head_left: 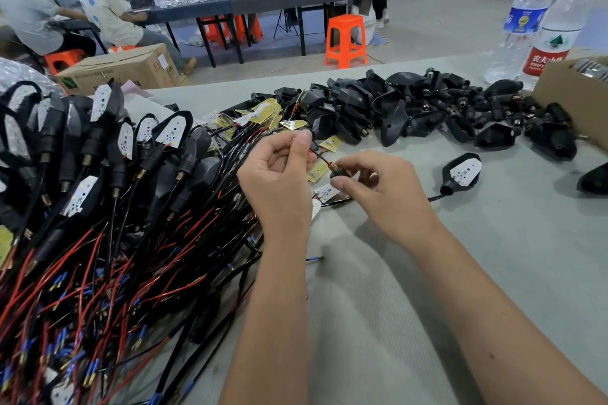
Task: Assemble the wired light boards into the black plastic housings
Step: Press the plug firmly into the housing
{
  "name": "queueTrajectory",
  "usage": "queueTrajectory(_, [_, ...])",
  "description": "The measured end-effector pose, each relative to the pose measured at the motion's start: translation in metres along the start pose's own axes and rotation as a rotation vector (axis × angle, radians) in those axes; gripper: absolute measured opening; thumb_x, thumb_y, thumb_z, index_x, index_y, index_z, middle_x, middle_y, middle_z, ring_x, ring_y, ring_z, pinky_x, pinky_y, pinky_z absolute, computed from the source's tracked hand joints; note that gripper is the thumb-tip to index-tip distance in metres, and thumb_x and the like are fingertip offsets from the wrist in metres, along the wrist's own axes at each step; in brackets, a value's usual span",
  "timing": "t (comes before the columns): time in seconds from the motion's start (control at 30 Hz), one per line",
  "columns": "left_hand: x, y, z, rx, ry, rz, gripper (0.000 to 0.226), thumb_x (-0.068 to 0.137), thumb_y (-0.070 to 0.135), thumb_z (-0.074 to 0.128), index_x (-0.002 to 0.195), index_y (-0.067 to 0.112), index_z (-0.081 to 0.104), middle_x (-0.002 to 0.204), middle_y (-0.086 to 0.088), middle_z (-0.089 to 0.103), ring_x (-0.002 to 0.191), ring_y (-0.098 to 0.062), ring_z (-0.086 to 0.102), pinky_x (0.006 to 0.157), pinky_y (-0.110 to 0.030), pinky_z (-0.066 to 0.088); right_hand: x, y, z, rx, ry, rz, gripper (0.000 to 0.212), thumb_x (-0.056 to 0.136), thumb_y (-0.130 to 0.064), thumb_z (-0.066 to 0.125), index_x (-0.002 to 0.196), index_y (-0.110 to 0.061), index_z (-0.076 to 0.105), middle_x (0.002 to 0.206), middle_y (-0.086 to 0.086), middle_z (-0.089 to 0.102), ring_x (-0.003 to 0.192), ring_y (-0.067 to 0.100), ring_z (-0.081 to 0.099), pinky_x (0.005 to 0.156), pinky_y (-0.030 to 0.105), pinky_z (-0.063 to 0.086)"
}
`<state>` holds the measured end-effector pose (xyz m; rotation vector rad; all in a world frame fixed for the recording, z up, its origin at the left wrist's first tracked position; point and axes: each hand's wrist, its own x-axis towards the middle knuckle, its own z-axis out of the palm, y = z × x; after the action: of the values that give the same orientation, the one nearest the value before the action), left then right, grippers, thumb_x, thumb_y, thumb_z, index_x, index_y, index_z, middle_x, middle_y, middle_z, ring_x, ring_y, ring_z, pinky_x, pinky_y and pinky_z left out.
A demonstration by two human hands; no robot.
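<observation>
Wire [316,154] (red) at housing [339,174]

Table cover [493,273]: pale grey-green, fine ribbed weave. Empty housings [411,108]: matte black, brass-coloured threaded ends. Loose light boards [263,113]: yellow backs, white faces. Assembled units [171,131]: black shells, white boards dotted black and pale yellow. Wires [98,273]: red and black, blue sleeves at gold tips. Wire pair at left hand [279,171]: red and black. Stool [346,39]: bright orange. Bottles [546,23]: clear; one blue label, one red-and-white label with green mark, red cap. Boxes [121,71]: brown card.
</observation>
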<state>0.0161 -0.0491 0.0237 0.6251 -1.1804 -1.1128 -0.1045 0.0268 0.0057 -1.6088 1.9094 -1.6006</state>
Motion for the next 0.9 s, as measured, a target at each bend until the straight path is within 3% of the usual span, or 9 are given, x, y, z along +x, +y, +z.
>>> queueTrajectory(0.13, [-0.004,0.000,0.006,0.043,-0.053,0.004,0.005,0.093,0.008,0.073,0.088,0.008,0.074,0.066,-0.001,0.070,0.061,-0.011,0.065,0.060,-0.021,0.052,0.000,0.000,0.000,0.011,-0.007,-0.008,0.013,0.086,-0.019,0.082,0.096,-0.025,0.074,0.080,-0.007,0.068,0.078,0.015,0.064,0.069,0.031,0.052])
queueTrajectory(0.3, [0.018,0.004,-0.017,-0.084,0.182,-0.060,0.005,0.094,0.011,0.072,0.090,0.009,0.071,0.064,0.000,0.069,0.060,-0.013,0.065,0.060,-0.023,0.052,-0.002,0.008,-0.008,-0.087,-0.079,0.033,0.014,0.086,-0.019,0.082,0.098,-0.022,0.076,0.083,-0.009,0.072,0.080,0.010,0.065,0.078,0.034,0.053])
queueTrajectory(0.43, [0.023,0.001,-0.028,-0.165,0.269,-0.114,0.006,0.096,0.008,0.070,0.090,0.006,0.069,0.061,0.003,0.068,0.058,-0.010,0.063,0.060,-0.021,0.052,-0.002,0.009,-0.008,-0.175,-0.114,-0.001,0.013,0.087,-0.025,0.081,0.098,-0.025,0.075,0.085,-0.011,0.071,0.086,0.012,0.063,0.083,0.040,0.052])
queueTrajectory(0.53, [0.025,0.004,-0.033,-0.142,0.259,-0.086,0.005,0.096,0.008,0.070,0.092,0.005,0.070,0.062,0.002,0.068,0.058,-0.010,0.063,0.059,-0.020,0.052,-0.003,0.009,-0.008,-0.335,-0.066,-0.037,0.014,0.085,-0.035,0.082,0.097,-0.032,0.075,0.087,-0.016,0.068,0.096,0.011,0.055,0.091,0.045,0.046])
queueTrajectory(0.67, [0.035,0.013,-0.045,-0.119,0.272,-0.029,0.007,0.096,0.008,0.070,0.088,0.008,0.070,0.064,0.003,0.069,0.059,-0.011,0.063,0.060,-0.021,0.051,-0.001,0.019,-0.019,-0.441,0.019,-0.024,0.017,0.080,-0.041,0.085,0.093,-0.037,0.074,0.083,-0.021,0.066,0.096,0.007,0.053,0.097,0.044,0.038])
queueTrajectory(0.77, [0.041,0.018,-0.056,-0.136,0.297,-0.029,0.009,0.096,0.009,0.070,0.086,0.009,0.070,0.066,0.003,0.070,0.060,-0.011,0.063,0.061,-0.021,0.052,0.000,0.023,-0.025,-0.493,0.053,-0.035,0.017,0.079,-0.045,0.084,0.091,-0.041,0.072,0.086,-0.025,0.066,0.099,0.001,0.045,0.088,0.031,0.018])
queueTrajectory(0.9, [0.041,0.016,-0.064,-0.140,0.318,-0.090,0.011,0.097,0.012,0.070,0.086,0.010,0.069,0.065,0.006,0.068,0.060,-0.009,0.063,0.063,-0.020,0.052,0.000,0.028,-0.033,-0.570,0.050,-0.011,0.020,0.074,-0.047,0.088,0.088,-0.042,0.074,0.089,-0.024,0.064,0.106,0.003,0.034,0.080,0.030,0.010])
